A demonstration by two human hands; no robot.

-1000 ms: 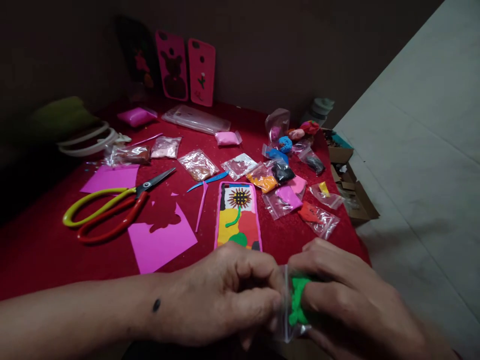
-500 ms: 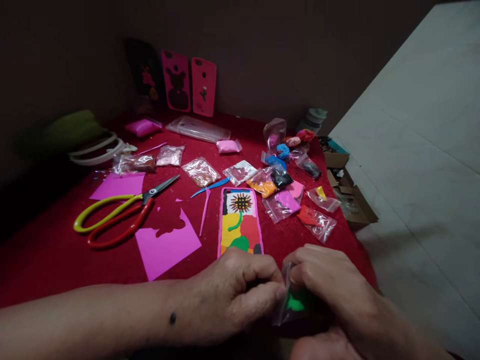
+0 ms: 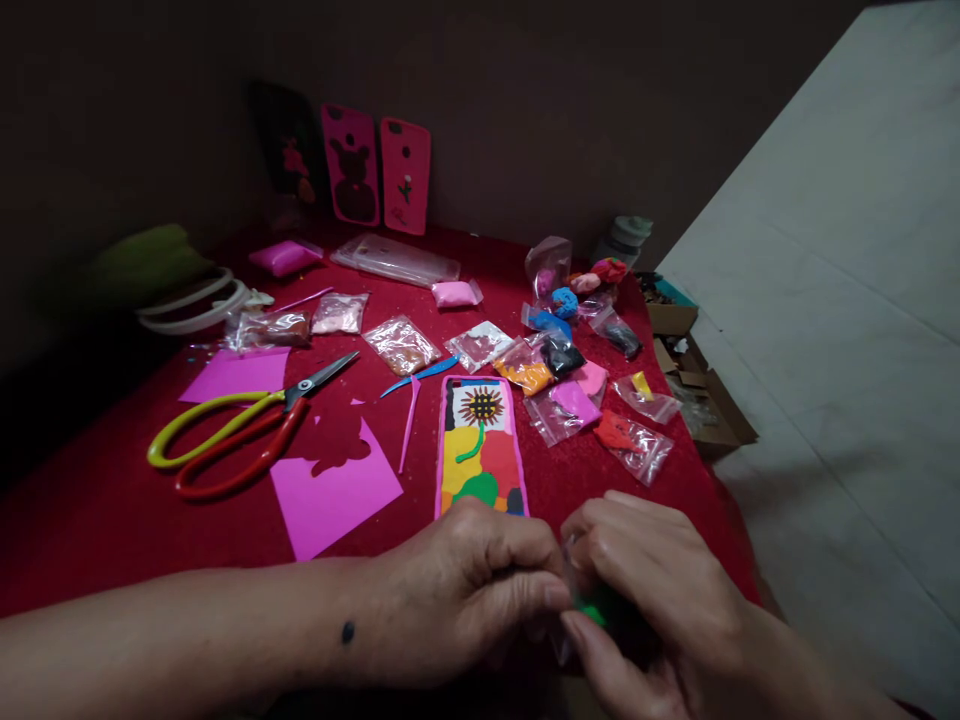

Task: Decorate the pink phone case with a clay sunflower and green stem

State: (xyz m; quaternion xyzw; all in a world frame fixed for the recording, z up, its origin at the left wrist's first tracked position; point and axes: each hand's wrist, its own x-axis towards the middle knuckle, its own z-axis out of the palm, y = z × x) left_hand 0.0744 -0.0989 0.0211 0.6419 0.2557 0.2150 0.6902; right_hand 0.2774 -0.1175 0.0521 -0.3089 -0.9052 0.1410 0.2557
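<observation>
My left hand [image 3: 495, 585] pinches the edge of a small clear zip bag [image 3: 561, 640] between thumb and fingers. My right hand [image 3: 660, 600] is closed around the other side of that bag, its thumb pressed near the opening. A bit of bright green clay [image 3: 592, 612] shows inside, mostly covered by the fingers. Just beyond my left knuckles lies a phone case [image 3: 501, 455] with a pink rim, covered in coloured clay patches and a sunflower with a green stem. My left hand hides its lower end.
Scissors [image 3: 277, 405] with yellow and red handles lie left, beside cut pink paper [image 3: 337, 500]. A pink stick [image 3: 410, 425] and blue tool [image 3: 424, 374] lie near the case. Several clay bags [image 3: 574, 403] spread right. Decorated cases [image 3: 406, 175] lean against the wall.
My right thumb has risen and pressed against the bag. Less of the bag and the green clay shows between my hands now.
</observation>
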